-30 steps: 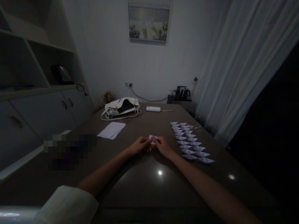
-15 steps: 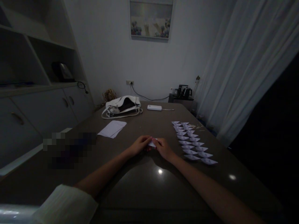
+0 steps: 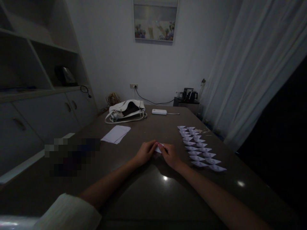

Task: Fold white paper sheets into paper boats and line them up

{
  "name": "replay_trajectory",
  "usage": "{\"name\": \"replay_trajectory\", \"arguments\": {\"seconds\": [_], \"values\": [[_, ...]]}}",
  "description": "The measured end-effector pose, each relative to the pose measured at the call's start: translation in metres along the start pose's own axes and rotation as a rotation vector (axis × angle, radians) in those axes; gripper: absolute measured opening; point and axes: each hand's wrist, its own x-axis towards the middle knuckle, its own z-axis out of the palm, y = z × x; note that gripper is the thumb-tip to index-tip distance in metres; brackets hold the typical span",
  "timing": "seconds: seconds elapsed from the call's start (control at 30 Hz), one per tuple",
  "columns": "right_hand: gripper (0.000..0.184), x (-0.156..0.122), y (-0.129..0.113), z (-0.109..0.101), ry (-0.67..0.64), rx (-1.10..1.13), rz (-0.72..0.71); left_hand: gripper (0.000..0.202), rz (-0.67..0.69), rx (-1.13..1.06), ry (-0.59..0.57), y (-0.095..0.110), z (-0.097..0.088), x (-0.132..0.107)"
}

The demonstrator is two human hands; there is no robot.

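Observation:
A small folded piece of white paper [image 3: 158, 149] is pinched between my two hands just above the middle of the table. My left hand [image 3: 146, 152] grips its left side, thumb on top. From the right, my right hand [image 3: 169, 155] holds the other side with its thumb pressed on the paper. The fingers cover much of the paper, so its full shape is hidden. To the right of my hands, two rows of folded paper boats [image 3: 196, 158] stand on the table. Flat white paper sheets [image 3: 116, 134] lie in a loose stack to the left.
On the far part of the dark table [image 3: 134, 201] are a white handbag [image 3: 126, 110] and a white power bank [image 3: 159, 111] with a short cable. Paper scraps [image 3: 202, 131] lie beyond the boats. A blurred patch [image 3: 74, 156] covers something at left.
The view has shifted slightly, so everything sits a little lower. Both hands still grip the folded paper, and the thumbs have moved slightly on it.

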Motion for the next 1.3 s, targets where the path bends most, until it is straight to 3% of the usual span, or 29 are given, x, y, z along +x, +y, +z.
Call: {"name": "replay_trajectory", "arguments": {"seconds": [0.2,0.6,0.73,0.93,1.3], "values": [[0.042,-0.001,-0.007,-0.007,0.01,-0.116,-0.102,0.035,0.049,-0.009,0.035,0.0,0.0,-0.002],[0.037,0.001,-0.005,-0.01,0.041,-0.17,-0.103,0.02,0.131,0.047,0.213,0.012,-0.014,0.0],[0.036,0.001,-0.005,-0.01,0.037,-0.181,-0.109,0.022,0.094,-0.023,0.21,0.016,-0.015,0.0],[0.039,0.001,-0.006,-0.01,0.014,-0.172,-0.097,0.026,-0.055,-0.309,0.136,0.014,-0.015,0.004],[0.042,0.0,-0.004,-0.01,0.01,-0.117,-0.049,0.024,-0.081,-0.343,0.106,0.005,-0.016,0.004]]}}
